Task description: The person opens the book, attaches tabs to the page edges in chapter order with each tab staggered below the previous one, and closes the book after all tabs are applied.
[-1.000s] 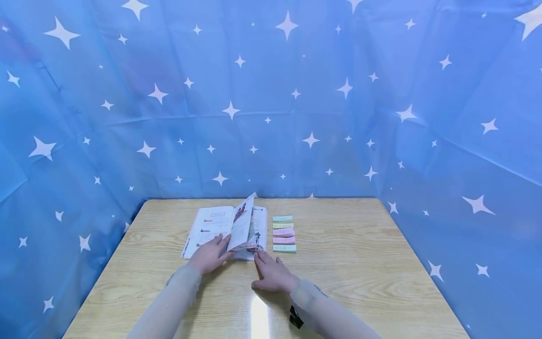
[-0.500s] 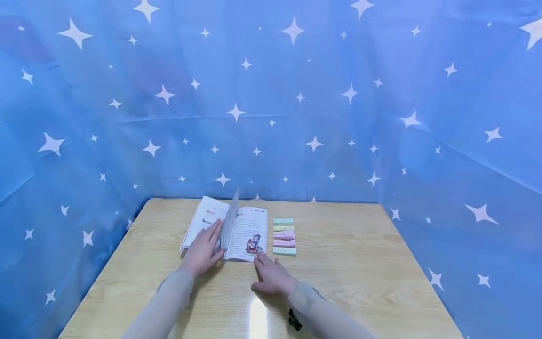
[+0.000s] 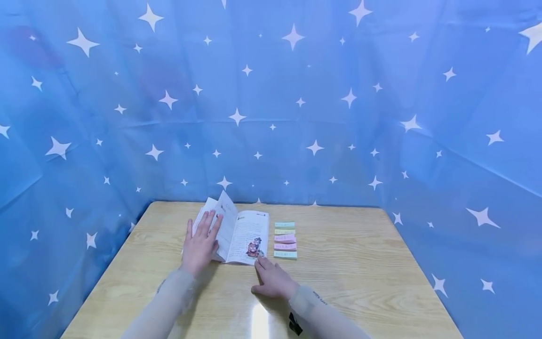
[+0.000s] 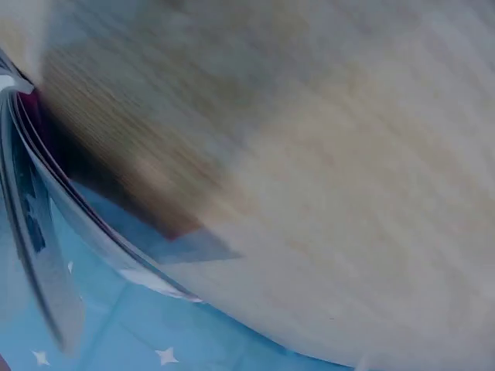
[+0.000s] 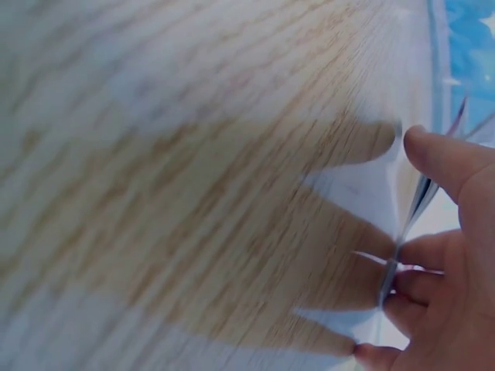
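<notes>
An open book [image 3: 247,235] lies on the table, its right page bearing text and a coloured drawing near the bottom. My left hand [image 3: 198,247] rests on the left pages with straight, spread fingers. One left-hand leaf [image 3: 226,212] stands up at a slant beside those fingers. My right hand [image 3: 274,278] touches the lower right corner of the book with extended fingertips. In the right wrist view, the fingers of the right hand [image 5: 456,255] meet the book's edge [image 5: 392,270]. Curved page edges [image 4: 100,224] show in the left wrist view, where the left hand cannot be made out.
Several coloured paper slips [image 3: 285,240], green, yellow and pink with handwriting, lie in a column right of the book. The wooden table [image 3: 347,263] reaches back to a blue curtain [image 3: 271,94] with white stars. A small black object [image 3: 295,324] shows by the right sleeve.
The leaf has swung over from right to left, uncovering the right page with its drawing. My left hand has shifted left onto the left pages. The right hand stays at the corner.
</notes>
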Available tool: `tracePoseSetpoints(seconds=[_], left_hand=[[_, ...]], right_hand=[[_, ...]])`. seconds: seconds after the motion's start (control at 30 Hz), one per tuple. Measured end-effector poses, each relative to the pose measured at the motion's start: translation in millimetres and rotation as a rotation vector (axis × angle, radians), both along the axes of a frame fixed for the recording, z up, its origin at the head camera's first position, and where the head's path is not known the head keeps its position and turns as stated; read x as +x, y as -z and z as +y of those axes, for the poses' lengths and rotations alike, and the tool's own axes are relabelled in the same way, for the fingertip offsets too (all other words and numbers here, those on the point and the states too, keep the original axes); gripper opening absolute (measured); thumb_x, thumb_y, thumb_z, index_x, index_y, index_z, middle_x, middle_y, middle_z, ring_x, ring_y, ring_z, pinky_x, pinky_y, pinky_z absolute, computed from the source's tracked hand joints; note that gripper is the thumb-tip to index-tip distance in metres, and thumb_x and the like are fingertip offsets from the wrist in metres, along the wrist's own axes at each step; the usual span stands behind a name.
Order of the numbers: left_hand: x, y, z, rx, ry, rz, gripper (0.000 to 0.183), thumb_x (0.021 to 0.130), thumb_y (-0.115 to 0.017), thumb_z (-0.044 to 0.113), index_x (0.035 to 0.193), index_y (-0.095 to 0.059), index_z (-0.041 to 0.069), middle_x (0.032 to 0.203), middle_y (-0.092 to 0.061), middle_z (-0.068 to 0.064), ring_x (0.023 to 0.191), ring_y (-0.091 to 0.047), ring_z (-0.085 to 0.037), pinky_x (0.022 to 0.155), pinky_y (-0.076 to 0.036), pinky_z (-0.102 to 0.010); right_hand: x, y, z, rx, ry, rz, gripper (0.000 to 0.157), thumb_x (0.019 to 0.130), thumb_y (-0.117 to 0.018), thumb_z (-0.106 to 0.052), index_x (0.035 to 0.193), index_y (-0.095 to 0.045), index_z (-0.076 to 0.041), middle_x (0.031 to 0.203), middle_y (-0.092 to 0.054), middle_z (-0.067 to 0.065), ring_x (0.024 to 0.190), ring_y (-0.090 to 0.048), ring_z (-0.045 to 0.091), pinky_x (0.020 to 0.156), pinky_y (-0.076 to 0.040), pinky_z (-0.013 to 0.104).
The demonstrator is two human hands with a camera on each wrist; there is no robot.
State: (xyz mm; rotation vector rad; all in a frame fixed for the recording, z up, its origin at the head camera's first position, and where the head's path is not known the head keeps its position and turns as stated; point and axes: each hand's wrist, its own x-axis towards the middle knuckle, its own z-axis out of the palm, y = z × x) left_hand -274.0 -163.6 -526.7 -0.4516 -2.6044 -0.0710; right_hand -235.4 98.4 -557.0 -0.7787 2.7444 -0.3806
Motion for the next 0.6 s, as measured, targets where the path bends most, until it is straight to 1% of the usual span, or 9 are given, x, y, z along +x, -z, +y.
tracePoseSetpoints(seconds=[0.1, 0.17, 0.23, 0.3, 0.37, 0.43, 0.5, 0.6], left_hand=[[-2.0, -0.8, 5, -0.12, -0.001, -0.076, 0.089, 0.085, -0.069, 0.011, 0.156, -0.018, 0.022, 0.162, -0.011, -0.008, 0.148, -0.003, -0.027, 0.116, 0.003, -0.057], [-7.1, 4.1, 10, -0.158, -0.009, -0.119, 0.081, 0.087, -0.062, 0.003, 0.156, -0.022, 0.021, 0.161, -0.014, -0.009, 0.148, -0.004, -0.027, 0.116, 0.003, -0.056], [-11.7, 11.0, 16, -0.164, -0.019, -0.154, 0.075, 0.088, -0.055, -0.003, 0.154, -0.027, 0.02, 0.16, -0.019, -0.009, 0.148, -0.006, -0.028, 0.116, 0.001, -0.056], [-15.6, 17.6, 20, -0.162, -0.029, -0.187, 0.072, 0.088, -0.05, -0.008, 0.152, -0.034, 0.019, 0.158, -0.025, -0.009, 0.147, -0.011, -0.029, 0.117, 0.0, -0.055], [-17.0, 20.7, 23, -0.144, -0.015, -0.233, 0.065, 0.089, -0.049, -0.007, 0.148, -0.042, 0.019, 0.156, -0.031, -0.009, 0.146, -0.017, -0.03, 0.116, -0.004, -0.057], [-17.5, 22.2, 26, -0.127, -0.006, -0.292, 0.059, 0.091, -0.049, -0.004, 0.145, -0.047, 0.02, 0.154, -0.035, -0.007, 0.144, -0.022, -0.032, 0.115, -0.009, -0.059], [-17.4, 22.2, 28, -0.086, -0.008, -0.356, 0.051, 0.094, -0.046, 0.0, 0.14, -0.053, 0.021, 0.152, -0.039, -0.006, 0.142, -0.027, -0.033, 0.114, -0.013, -0.061], [-18.5, 25.2, 29, -0.028, -0.041, -0.443, 0.042, 0.098, -0.045, 0.01, 0.135, -0.059, 0.022, 0.15, -0.042, -0.006, 0.141, -0.029, -0.034, 0.113, -0.015, -0.062]], right_hand=[[0.8, -2.3, 0, -0.01, 0.002, 0.002, 0.084, 0.085, -0.065, -0.052, 0.147, -0.038, -0.002, 0.156, -0.027, 0.015, 0.142, -0.027, 0.029, 0.112, -0.028, 0.054], [0.0, -4.1, 1, -0.015, 0.004, 0.005, 0.083, 0.085, -0.066, -0.05, 0.146, -0.039, -0.001, 0.155, -0.029, 0.015, 0.142, -0.028, 0.03, 0.111, -0.029, 0.054], [-0.8, -4.7, 2, -0.023, 0.005, 0.009, 0.082, 0.084, -0.067, -0.048, 0.146, -0.04, -0.001, 0.155, -0.03, 0.015, 0.142, -0.029, 0.03, 0.111, -0.029, 0.054], [-1.9, -4.0, 3, -0.027, 0.003, 0.018, 0.081, 0.084, -0.068, -0.047, 0.146, -0.04, -0.001, 0.155, -0.031, 0.015, 0.141, -0.029, 0.03, 0.111, -0.029, 0.054], [-2.3, -3.2, 3, -0.033, 0.001, 0.019, 0.08, 0.084, -0.068, -0.046, 0.146, -0.04, -0.002, 0.155, -0.03, 0.014, 0.141, -0.03, 0.03, 0.111, -0.03, 0.053], [-1.5, -2.0, 3, -0.034, 0.001, 0.018, 0.08, 0.084, -0.067, -0.045, 0.146, -0.04, -0.003, 0.155, -0.03, 0.013, 0.141, -0.03, 0.029, 0.111, -0.03, 0.052], [0.6, -1.9, 3, -0.033, 0.002, 0.023, 0.079, 0.084, -0.067, -0.045, 0.146, -0.041, -0.003, 0.155, -0.031, 0.013, 0.141, -0.031, 0.028, 0.111, -0.031, 0.051], [5.6, -1.8, 2, -0.028, 0.004, 0.032, 0.079, 0.083, -0.068, -0.044, 0.145, -0.042, -0.003, 0.154, -0.033, 0.013, 0.14, -0.032, 0.028, 0.11, -0.033, 0.05]])
